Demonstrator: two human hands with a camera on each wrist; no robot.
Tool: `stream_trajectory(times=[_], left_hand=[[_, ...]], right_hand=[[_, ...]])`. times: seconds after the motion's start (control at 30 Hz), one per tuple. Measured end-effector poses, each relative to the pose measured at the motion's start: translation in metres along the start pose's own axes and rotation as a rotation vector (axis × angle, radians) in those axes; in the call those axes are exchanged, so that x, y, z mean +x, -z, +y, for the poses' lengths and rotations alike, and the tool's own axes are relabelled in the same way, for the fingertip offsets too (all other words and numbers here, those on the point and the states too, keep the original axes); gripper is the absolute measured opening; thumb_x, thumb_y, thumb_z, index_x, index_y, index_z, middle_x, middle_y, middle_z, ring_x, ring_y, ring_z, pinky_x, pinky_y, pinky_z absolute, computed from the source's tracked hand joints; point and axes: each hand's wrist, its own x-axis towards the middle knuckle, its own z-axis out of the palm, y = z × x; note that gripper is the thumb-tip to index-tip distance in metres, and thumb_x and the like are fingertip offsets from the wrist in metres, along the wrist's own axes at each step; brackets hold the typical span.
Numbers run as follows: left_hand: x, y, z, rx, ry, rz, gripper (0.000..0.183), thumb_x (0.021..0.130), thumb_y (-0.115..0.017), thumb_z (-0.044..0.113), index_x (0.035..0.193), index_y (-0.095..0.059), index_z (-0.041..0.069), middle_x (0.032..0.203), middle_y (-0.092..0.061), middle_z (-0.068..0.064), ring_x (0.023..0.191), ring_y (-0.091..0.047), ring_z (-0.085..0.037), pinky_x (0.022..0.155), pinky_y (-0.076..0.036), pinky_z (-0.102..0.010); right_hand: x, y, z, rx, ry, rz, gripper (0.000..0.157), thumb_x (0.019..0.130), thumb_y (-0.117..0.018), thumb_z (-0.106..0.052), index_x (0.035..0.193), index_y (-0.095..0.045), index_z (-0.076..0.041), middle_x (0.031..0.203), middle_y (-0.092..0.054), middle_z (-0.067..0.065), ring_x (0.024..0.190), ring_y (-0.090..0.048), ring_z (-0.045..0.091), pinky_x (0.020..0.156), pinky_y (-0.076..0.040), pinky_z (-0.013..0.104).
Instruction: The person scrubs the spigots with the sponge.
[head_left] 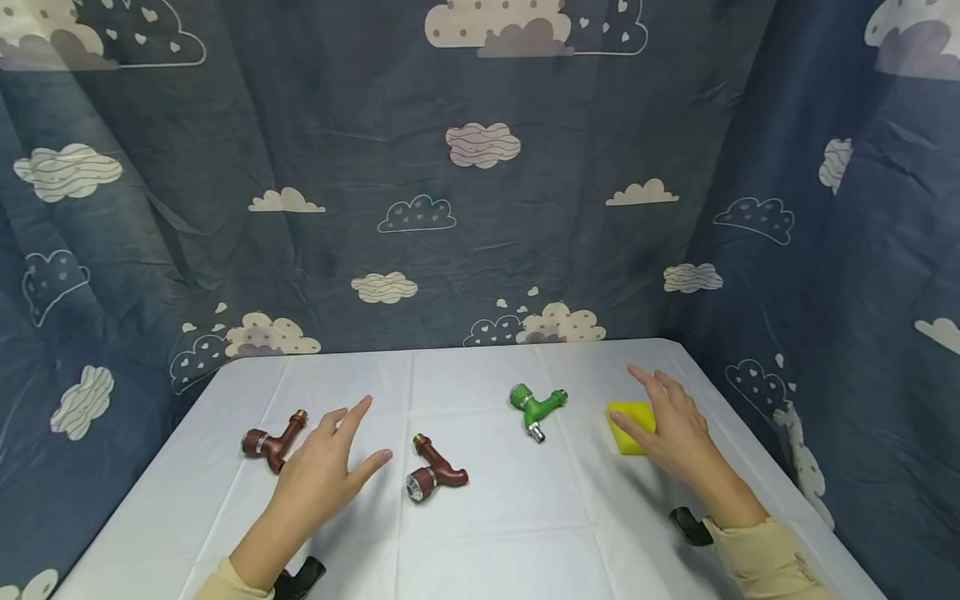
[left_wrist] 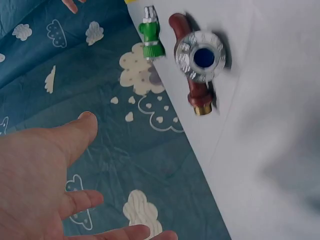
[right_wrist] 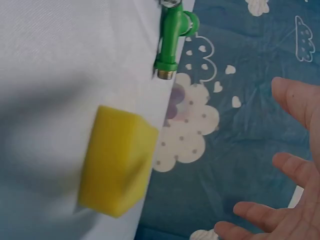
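My left hand (head_left: 318, 471) hovers over the table with fingers spread, holding nothing. It is between two brown faucets: one (head_left: 275, 442) to its left, partly behind the hand, and another (head_left: 435, 469) to its right with a silver-rimmed knob. In the left wrist view that right-hand brown faucet (left_wrist: 195, 65) shows a blue knob centre and a brass threaded end. My right hand (head_left: 678, 429), also with fingers spread and nothing in them, is over the right side, overlapping a yellow sponge (head_left: 628, 427). The sponge (right_wrist: 117, 162) looks like a thick block in the right wrist view.
A green faucet (head_left: 537, 408) with a metal spout tip lies toward the back, left of the sponge. The white-covered table (head_left: 510, 558) ends at a dark blue cloud-print curtain (head_left: 337, 167) behind and at the sides. Black wrist straps (head_left: 690, 527) sit by the sleeves.
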Motion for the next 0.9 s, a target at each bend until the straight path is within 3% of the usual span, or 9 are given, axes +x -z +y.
stream_trajectory(times=[0.3,0.53,0.9], left_hand=[[-0.008,-0.013,0.007,-0.053,0.022,-0.06,0.081,0.097,-0.079,0.048,0.164,-0.044,0.021,0.142,-0.063,-0.025,0.112,-0.073,-0.043,0.074,-0.063,-0.058],[-0.013,-0.02,0.007,-0.068,0.024,-0.063,0.08,0.096,-0.08,0.048,0.163,-0.046,0.022,0.139,-0.065,-0.021,0.105,-0.074,-0.04,0.07,-0.063,-0.056],[-0.016,-0.028,0.007,-0.087,0.05,-0.069,0.08,0.094,-0.082,0.047,0.162,-0.048,0.022,0.136,-0.066,-0.022,0.099,-0.075,-0.04,0.068,-0.063,-0.058]], right_hand=[[0.004,-0.011,0.013,-0.02,-0.035,-0.039,0.079,0.102,-0.07,-0.048,0.165,-0.037,-0.014,0.164,-0.023,0.045,0.142,-0.031,0.074,0.103,-0.031,0.092],[0.008,-0.024,0.022,-0.035,-0.056,-0.082,0.075,0.102,-0.07,-0.048,0.162,-0.041,-0.014,0.162,-0.025,0.047,0.138,-0.035,0.076,0.1,-0.036,0.092],[0.013,-0.04,0.028,-0.053,-0.121,-0.124,0.069,0.103,-0.071,-0.04,0.16,-0.045,-0.012,0.157,-0.029,0.047,0.133,-0.043,0.071,0.098,-0.045,0.08]])
